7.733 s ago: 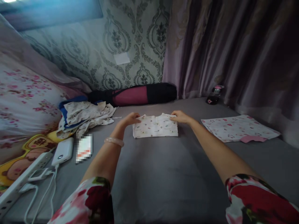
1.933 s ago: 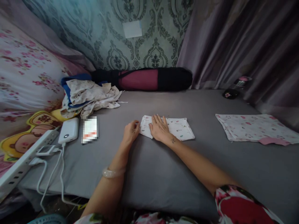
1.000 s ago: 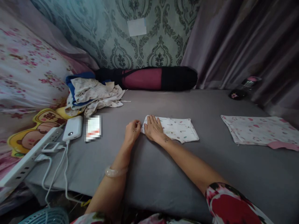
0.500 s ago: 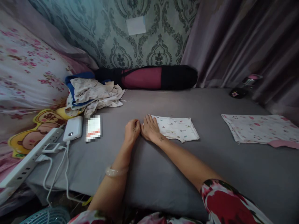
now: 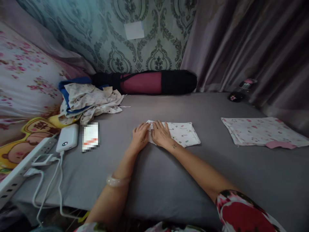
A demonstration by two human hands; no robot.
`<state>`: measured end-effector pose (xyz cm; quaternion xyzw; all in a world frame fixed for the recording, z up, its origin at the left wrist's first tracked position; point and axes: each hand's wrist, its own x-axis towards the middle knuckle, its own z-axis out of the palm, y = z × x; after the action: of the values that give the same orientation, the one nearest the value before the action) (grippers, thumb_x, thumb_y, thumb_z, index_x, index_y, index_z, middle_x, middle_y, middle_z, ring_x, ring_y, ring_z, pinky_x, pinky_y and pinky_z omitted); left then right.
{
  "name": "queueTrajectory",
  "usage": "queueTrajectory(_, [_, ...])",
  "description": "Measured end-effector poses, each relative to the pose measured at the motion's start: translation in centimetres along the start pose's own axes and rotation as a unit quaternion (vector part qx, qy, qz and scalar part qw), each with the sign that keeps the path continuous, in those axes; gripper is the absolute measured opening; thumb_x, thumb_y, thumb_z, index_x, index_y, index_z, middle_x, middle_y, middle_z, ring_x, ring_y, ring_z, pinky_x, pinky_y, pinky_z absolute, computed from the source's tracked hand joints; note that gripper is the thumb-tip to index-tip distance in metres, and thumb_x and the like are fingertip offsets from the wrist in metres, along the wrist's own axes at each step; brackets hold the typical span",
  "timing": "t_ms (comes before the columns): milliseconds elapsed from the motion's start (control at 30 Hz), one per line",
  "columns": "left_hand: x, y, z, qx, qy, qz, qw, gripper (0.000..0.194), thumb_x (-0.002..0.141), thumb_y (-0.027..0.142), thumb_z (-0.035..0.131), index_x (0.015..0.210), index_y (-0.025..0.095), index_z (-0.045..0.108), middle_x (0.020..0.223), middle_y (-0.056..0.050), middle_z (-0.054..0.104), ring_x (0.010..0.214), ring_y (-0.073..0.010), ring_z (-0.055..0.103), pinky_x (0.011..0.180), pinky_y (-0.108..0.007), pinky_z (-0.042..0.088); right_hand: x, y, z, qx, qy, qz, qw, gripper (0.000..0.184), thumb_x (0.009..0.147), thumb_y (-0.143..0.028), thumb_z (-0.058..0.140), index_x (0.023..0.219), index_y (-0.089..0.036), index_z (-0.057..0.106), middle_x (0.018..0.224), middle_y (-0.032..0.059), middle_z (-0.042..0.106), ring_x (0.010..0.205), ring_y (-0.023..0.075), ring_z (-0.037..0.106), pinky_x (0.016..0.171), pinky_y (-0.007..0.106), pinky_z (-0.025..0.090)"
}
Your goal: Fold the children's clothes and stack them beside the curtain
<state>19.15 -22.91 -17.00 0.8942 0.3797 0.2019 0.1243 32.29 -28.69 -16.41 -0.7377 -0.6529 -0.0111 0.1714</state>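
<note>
A folded white garment (image 5: 185,134) with small coloured prints lies flat in front of me. My right hand (image 5: 161,133) presses down on its left half, palm down with the fingers stretched out. Beside it, my left hand (image 5: 140,137) rests at the garment's left edge. Its fingers are slightly bent and lie over the cloth, not closed round it. The thumb side of the left hand is partly hidden.
Farther right lies a folded white-and-pink cloth (image 5: 256,130). Crumpled clothes (image 5: 94,98) are heaped at the back left, near a long black-and-red bag (image 5: 142,83). At left are a white power bank (image 5: 67,138), a power strip (image 5: 24,164) and cables; a dark bottle (image 5: 238,93) stands back right.
My left hand has gone from a closed fist beside the garment to lying on its left edge with fingers extended. My right hand has shifted slightly right over the cloth. The view has turned slightly right.
</note>
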Motion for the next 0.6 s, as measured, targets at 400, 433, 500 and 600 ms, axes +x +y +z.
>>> queueTrajectory(400, [0.0, 0.3, 0.5, 0.040, -0.085, 0.013, 0.995, 0.050, 0.096, 0.022, 0.024, 0.145, 0.025, 0.037, 0.149, -0.005, 0.042, 0.140, -0.0236, 0.031, 0.111, -0.050, 0.025, 0.0, 0.3, 0.3, 0.004, -0.016, 0.000, 1.000, 0.051, 0.097, -0.028, 0.027, 0.141, -0.007, 0.041, 0.146, 0.0151, 0.043, 0.138, 0.0264, 0.031, 0.114, 0.047, 0.013])
queueTrajectory(433, [0.0, 0.3, 0.5, 0.041, -0.085, 0.016, 0.995, 0.049, 0.097, 0.024, 0.024, 0.144, 0.024, 0.038, 0.149, -0.005, 0.043, 0.140, -0.0238, 0.030, 0.112, -0.050, 0.025, -0.1, 0.4, 0.2, 0.007, -0.017, -0.003, 1.000, 0.051, 0.097, -0.028, 0.027, 0.141, -0.007, 0.041, 0.147, 0.0149, 0.043, 0.138, 0.0261, 0.031, 0.114, 0.047, 0.013])
queueTrajectory(500, [0.0, 0.4, 0.6, 0.046, -0.083, 0.021, 0.995, 0.048, 0.097, 0.027, 0.026, 0.143, 0.024, 0.039, 0.148, -0.005, 0.043, 0.141, -0.0242, 0.030, 0.112, -0.050, 0.025, -0.4, 0.8, -0.2, 0.007, -0.014, 0.000, 1.000, 0.050, 0.097, -0.028, 0.027, 0.141, -0.007, 0.042, 0.147, 0.0147, 0.042, 0.139, 0.0261, 0.030, 0.115, 0.047, 0.013])
queueTrajectory(600, [-0.1, 0.8, 0.6, 0.058, -0.080, 0.027, 0.995, 0.047, 0.097, 0.032, 0.030, 0.142, 0.023, 0.041, 0.149, -0.005, 0.042, 0.141, -0.0249, 0.028, 0.112, -0.051, 0.024, -1.0, 1.6, -0.9, -0.004, -0.001, 0.025, 1.000, 0.051, 0.097, -0.028, 0.029, 0.141, -0.007, 0.042, 0.148, 0.0156, 0.040, 0.140, 0.0276, 0.028, 0.115, 0.049, 0.010])
